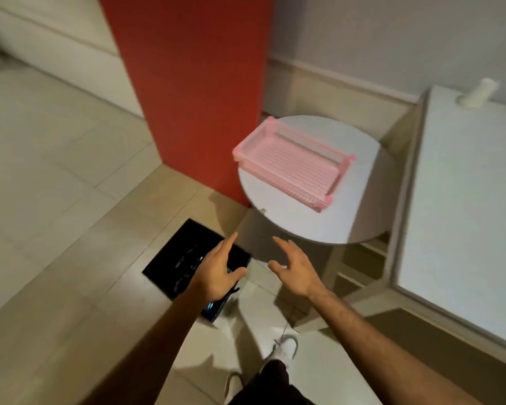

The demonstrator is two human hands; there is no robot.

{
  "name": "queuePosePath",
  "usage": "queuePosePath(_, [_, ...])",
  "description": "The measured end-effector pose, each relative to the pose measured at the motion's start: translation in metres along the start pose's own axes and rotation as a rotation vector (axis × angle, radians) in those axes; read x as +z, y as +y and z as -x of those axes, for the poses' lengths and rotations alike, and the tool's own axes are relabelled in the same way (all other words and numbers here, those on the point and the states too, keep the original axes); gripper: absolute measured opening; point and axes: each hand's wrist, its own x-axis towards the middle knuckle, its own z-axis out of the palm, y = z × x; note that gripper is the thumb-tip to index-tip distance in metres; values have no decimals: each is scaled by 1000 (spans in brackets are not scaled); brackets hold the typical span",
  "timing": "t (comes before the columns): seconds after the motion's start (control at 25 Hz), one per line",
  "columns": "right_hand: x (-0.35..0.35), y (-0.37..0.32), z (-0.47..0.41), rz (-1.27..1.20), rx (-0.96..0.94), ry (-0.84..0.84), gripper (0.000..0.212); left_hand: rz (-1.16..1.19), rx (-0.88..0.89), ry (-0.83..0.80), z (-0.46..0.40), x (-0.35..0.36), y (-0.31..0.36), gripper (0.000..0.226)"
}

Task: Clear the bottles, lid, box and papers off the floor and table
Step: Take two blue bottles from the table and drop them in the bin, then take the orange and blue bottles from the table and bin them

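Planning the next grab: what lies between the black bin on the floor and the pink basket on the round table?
In the head view, only bare floor tile and table top separate the black bin from the pink basket; the left hand overlaps the bin.

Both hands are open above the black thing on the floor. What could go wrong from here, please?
The pink basket overhangs the round table rim at its far-left corner; a bump while bending could tip it off. The black object lies near the shoe, so a step might hit it. The left hand and right hand hold nothing yet.

Box: black, glossy, flat on the tiled floor, lower corner hidden.
Contents: possibly dark moulded inserts; blurred.
Position: beside the round table.
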Motion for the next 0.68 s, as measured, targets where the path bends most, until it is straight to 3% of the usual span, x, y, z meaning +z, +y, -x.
queuePosePath(0.24, [-75,48,120,-83,141,433,60,-80,443,-203,-7,64,123,82])
queuePosePath(0.48, [-134,104,246,-170,305,777,54,-64,765,-425,36,155,242,77])
queuePosePath(0.68, [-166,151,324,-130,422,900,59,-105,914,-508,69,221,304,74])
